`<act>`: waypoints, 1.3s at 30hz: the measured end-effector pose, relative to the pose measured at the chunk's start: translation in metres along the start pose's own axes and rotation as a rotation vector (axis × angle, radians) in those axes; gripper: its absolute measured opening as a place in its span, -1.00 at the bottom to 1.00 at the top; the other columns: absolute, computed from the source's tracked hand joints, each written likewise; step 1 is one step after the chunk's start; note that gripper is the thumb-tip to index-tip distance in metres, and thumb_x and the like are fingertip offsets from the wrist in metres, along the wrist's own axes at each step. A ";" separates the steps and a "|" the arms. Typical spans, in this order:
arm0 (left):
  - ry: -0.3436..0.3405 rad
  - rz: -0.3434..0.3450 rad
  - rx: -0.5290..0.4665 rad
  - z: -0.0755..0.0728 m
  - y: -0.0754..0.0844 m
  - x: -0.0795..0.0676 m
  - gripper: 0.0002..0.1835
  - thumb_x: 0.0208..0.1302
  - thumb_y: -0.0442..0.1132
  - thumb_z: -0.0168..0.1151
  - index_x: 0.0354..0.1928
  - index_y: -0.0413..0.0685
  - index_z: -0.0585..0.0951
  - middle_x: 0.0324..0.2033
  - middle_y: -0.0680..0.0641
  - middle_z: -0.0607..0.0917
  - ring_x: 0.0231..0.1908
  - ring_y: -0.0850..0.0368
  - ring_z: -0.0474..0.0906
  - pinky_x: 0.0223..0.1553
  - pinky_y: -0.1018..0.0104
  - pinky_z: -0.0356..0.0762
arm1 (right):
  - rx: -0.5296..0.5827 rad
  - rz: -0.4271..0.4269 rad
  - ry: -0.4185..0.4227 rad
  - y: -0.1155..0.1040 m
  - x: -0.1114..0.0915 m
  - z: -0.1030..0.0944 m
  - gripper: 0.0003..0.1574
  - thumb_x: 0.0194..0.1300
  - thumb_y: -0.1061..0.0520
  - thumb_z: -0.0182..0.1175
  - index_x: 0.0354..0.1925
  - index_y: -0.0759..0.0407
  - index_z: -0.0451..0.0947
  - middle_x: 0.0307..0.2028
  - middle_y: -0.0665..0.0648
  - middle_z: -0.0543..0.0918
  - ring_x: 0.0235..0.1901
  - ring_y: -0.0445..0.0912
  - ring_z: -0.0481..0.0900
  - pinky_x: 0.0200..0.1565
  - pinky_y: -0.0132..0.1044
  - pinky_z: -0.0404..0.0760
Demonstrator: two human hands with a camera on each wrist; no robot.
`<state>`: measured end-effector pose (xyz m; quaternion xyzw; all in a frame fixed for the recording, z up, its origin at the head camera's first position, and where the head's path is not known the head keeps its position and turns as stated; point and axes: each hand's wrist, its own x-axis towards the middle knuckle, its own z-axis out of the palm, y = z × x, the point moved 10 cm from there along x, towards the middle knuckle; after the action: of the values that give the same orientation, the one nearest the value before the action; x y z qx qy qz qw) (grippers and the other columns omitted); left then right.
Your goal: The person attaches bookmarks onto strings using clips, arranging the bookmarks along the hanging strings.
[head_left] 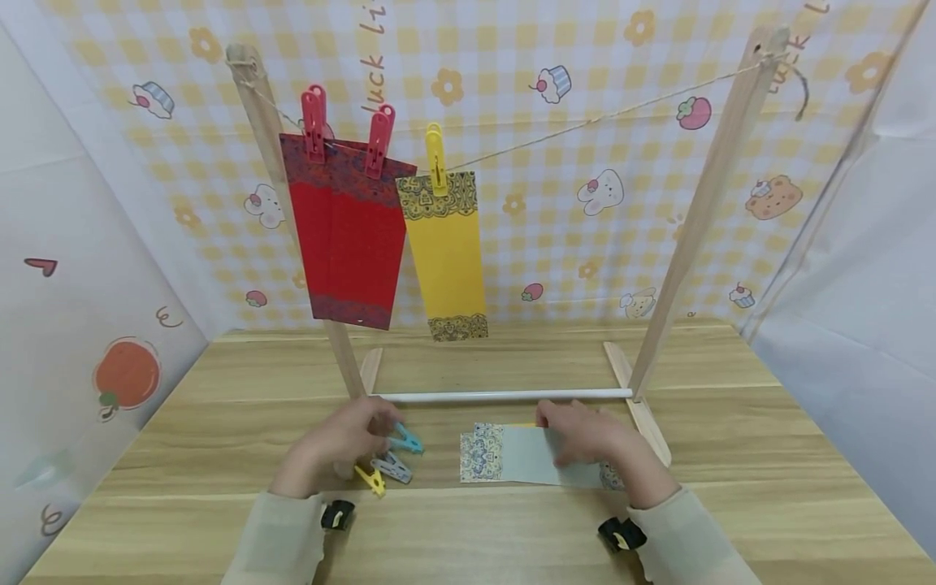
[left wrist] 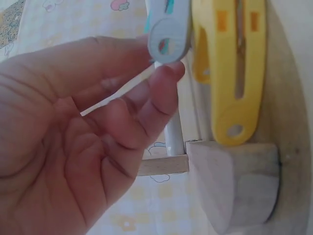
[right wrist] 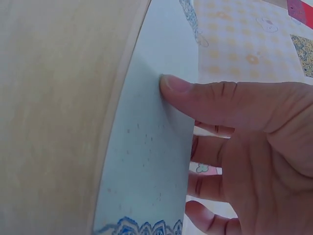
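My left hand (head_left: pixel 358 431) reaches in among the clothespins, with bent fingers next to a turquoise clothespin (head_left: pixel 407 439). A grey clothespin (left wrist: pixel 168 29) hides its fingertips in the left wrist view, so whether they pinch anything is unclear. A yellow clothespin (left wrist: pixel 237 73) lies nearby. My right hand (head_left: pixel 585 435) holds a pale blue card (head_left: pixel 526 455) with patterned blue ends. Its thumb lies over the card's face (right wrist: pixel 146 137), and its other fingers go behind the far edge. Another patterned card (head_left: pixel 466 467) and a yellow edge (head_left: pixel 522 424) show beneath.
A string (head_left: pixel 585 123) runs between two wooden posts (head_left: pixel 702 211). From it hang red cards (head_left: pixel 351 244) on two red clothespins (head_left: pixel 379 142) and a yellow card (head_left: pixel 448 268) on a yellow clothespin (head_left: pixel 436 158). A white rod (head_left: pixel 504 396) joins the posts low down.
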<state>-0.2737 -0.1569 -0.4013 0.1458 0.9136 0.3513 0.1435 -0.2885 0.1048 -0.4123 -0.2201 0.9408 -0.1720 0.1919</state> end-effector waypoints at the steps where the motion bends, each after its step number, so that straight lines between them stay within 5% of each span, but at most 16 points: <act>1: -0.004 0.001 -0.008 0.000 0.001 0.000 -0.70 0.18 -0.53 0.25 -0.03 -0.22 0.66 -0.31 -0.06 0.67 -0.32 0.11 0.49 -0.30 0.30 0.49 | 0.008 -0.013 -0.001 -0.001 0.000 0.000 -0.46 -0.01 0.28 0.50 -0.14 0.02 0.42 -0.20 0.01 0.58 -0.22 -0.05 0.43 -0.21 -0.05 0.42; 6: -0.023 0.033 -0.053 -0.001 0.005 0.002 -0.68 0.22 -0.50 0.23 0.04 -0.28 0.63 -0.37 -0.09 0.65 -0.41 0.13 0.46 -0.43 0.38 0.46 | 0.094 -0.062 -0.010 -0.005 0.000 -0.002 -0.54 0.04 0.37 0.43 -0.20 0.07 0.40 -0.31 0.01 0.50 -0.29 -0.07 0.41 -0.28 -0.22 0.43; 19: 0.004 0.126 -0.096 -0.004 0.013 0.004 -0.70 0.23 -0.46 0.21 0.01 -0.18 0.61 -0.30 -0.09 0.63 -0.29 0.09 0.45 -0.34 0.40 0.49 | 0.194 -0.215 -0.026 -0.010 -0.002 -0.008 -0.69 0.21 0.42 0.25 -0.26 0.13 0.36 -0.44 -0.02 0.31 -0.38 -0.14 0.30 -0.36 -0.35 0.28; 39: -0.013 0.254 -0.118 -0.003 0.031 0.002 -0.67 0.24 -0.42 0.24 0.06 -0.20 0.61 -0.25 -0.09 0.68 -0.28 0.23 0.52 -0.36 0.42 0.52 | 0.277 -0.273 -0.044 -0.013 -0.006 -0.019 -0.79 0.36 0.33 0.18 -0.14 0.16 0.36 -0.52 -0.08 0.14 -0.48 -0.18 0.17 -0.40 -0.35 0.21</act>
<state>-0.2717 -0.1355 -0.3783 0.2537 0.8647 0.4188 0.1121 -0.2871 0.1013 -0.3885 -0.3208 0.8651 -0.3197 0.2157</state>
